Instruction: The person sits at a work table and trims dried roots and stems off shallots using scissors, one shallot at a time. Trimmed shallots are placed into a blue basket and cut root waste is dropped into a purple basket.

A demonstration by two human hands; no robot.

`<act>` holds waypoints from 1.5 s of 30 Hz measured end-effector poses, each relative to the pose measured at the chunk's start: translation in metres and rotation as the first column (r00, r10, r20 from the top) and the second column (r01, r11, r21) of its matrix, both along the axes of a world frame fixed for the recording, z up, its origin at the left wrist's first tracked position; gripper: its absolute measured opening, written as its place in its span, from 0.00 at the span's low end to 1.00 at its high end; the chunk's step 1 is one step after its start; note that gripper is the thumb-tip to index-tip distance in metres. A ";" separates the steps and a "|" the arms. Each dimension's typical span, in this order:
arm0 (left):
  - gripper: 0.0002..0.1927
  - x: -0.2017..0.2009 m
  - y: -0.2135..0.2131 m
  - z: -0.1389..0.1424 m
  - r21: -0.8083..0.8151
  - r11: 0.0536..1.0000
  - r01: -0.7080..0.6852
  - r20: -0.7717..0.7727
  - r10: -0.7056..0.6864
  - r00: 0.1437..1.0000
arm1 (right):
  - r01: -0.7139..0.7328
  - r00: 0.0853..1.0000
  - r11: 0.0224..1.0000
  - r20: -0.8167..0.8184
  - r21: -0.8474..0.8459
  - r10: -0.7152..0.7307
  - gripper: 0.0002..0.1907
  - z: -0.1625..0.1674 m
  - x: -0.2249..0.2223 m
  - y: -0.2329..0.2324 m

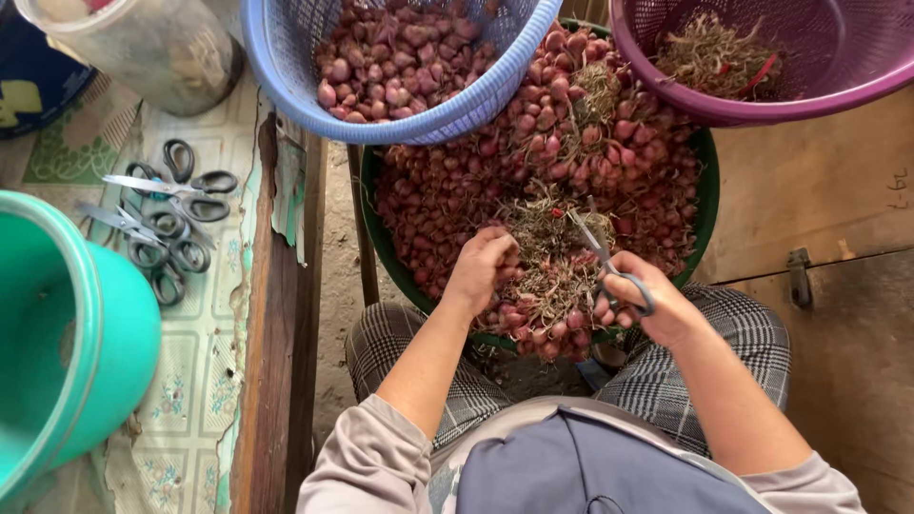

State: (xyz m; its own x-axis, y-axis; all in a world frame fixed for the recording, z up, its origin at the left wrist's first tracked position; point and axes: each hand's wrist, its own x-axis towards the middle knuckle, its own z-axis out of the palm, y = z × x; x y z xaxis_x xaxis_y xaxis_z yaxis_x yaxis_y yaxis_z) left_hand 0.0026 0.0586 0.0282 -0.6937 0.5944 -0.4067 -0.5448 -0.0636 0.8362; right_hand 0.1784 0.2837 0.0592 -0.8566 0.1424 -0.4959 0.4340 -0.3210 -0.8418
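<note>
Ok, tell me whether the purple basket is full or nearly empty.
Nearly empty: the purple basket holds only a small heap of dry roots and trimmings; its bare mesh shows.

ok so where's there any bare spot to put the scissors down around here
Bare room: the patterned mat between the spare scissors and the teal bucket, and the wooden surface right of the green basin. Crowded: the basin brims with shallots, both hands in it, blue and purple baskets overlapping its far rim.
</note>
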 end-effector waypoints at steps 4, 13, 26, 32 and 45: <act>0.08 0.020 0.015 0.009 -0.404 0.914 -0.047 -0.773 -0.313 0.551 | -0.044 0.996 0.997 -0.069 0.069 0.048 0.22 0.001 0.008 0.003; 0.09 0.004 0.004 0.016 -0.536 0.838 -0.105 -0.828 -0.498 0.257 | -0.070 0.996 0.974 0.075 0.214 0.055 0.27 -0.014 0.017 0.005; 0.09 0.002 0.002 0.004 -0.465 0.884 -0.049 -0.680 -0.322 0.658 | -0.176 0.983 0.983 -0.063 -0.061 0.172 0.25 -0.004 0.023 0.002; 0.10 0.003 -0.015 -0.009 0.013 1.000 -0.011 -0.150 0.013 0.989 | -0.276 0.957 0.961 0.098 0.024 0.273 0.23 0.004 0.014 -0.023; 0.06 0.040 -0.013 -0.021 0.284 0.956 -0.073 0.220 0.009 0.975 | -0.204 0.979 0.772 0.125 0.603 0.161 0.25 0.044 -0.005 -0.084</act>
State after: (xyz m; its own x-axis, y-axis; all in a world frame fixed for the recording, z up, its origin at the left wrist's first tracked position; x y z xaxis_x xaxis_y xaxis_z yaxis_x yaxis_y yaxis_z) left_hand 0.0428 0.0457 0.0072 -0.6351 0.6816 -0.3634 -0.7009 -0.3108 0.6420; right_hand 0.1736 0.2000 0.1034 -0.8678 0.2771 -0.4125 0.4901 0.3403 -0.8025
